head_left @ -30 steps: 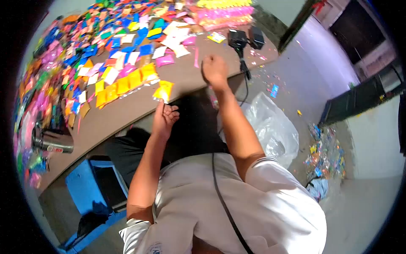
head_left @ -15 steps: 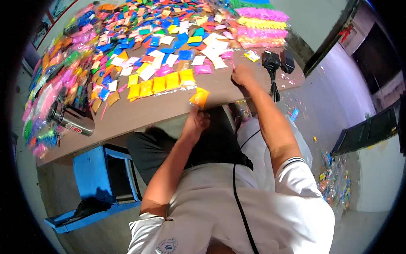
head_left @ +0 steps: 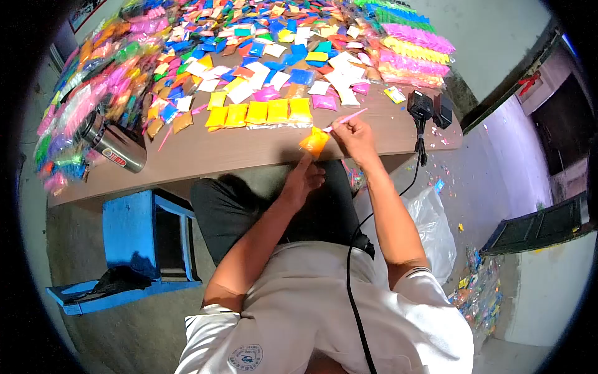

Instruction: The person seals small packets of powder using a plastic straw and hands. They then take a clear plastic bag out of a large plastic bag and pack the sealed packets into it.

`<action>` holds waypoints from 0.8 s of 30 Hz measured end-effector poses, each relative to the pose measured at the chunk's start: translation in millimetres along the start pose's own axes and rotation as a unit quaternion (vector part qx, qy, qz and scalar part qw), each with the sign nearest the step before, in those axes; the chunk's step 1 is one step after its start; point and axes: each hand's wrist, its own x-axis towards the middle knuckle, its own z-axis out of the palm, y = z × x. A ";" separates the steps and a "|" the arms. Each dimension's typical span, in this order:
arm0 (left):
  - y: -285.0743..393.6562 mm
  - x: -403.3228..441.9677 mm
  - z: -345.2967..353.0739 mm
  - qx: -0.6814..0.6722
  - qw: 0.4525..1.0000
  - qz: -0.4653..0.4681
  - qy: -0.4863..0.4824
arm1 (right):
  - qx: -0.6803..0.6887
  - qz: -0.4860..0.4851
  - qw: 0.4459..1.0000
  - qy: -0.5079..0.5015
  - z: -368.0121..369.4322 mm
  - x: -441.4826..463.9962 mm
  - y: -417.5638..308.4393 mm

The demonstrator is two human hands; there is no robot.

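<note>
Head view: left hand (head_left: 303,181) pinches an orange packet (head_left: 314,143) by the surface's (head_left: 218,148) near edge, right hand (head_left: 354,138) a pink stick (head_left: 349,117).

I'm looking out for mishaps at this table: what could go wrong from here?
The pink stick in the right hand reaches the orange packet and could pierce it. The left hand holds that packet near the edge of the table, so it might drop. The black cord hangs beside the right arm, where a snag could tug it.
</note>
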 end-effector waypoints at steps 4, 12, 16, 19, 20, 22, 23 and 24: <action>4.5 0.2 3.6 0.058 0.998 0.002 0.016 | -0.079 0.003 0.997 -0.025 16.7 -8.1 9.1; -0.8 4.7 4.1 0.119 0.992 0.017 0.026 | -0.166 -0.015 0.984 -0.061 18.0 -18.6 6.2; -1.8 3.0 6.2 0.134 0.990 0.038 0.026 | -0.218 -0.063 0.971 -0.077 15.3 -17.8 11.5; -2.4 0.6 8.2 0.157 0.985 0.069 -0.006 | -0.211 -0.074 0.971 -0.079 15.3 -21.0 12.2; -2.5 0.2 8.7 0.174 0.979 0.098 -0.038 | -0.192 -0.060 0.977 -0.074 15.7 -21.9 11.5; -4.2 0.6 9.3 0.184 0.975 0.115 -0.046 | -0.190 -0.058 0.977 -0.082 13.2 -19.4 14.8; -5.0 0.7 9.5 0.196 0.970 0.132 -0.053 | -0.188 -0.057 0.977 -0.089 11.7 -18.5 16.2; -5.9 1.4 9.4 0.195 0.970 0.133 -0.053 | -0.188 -0.057 0.976 -0.090 11.5 -18.7 12.7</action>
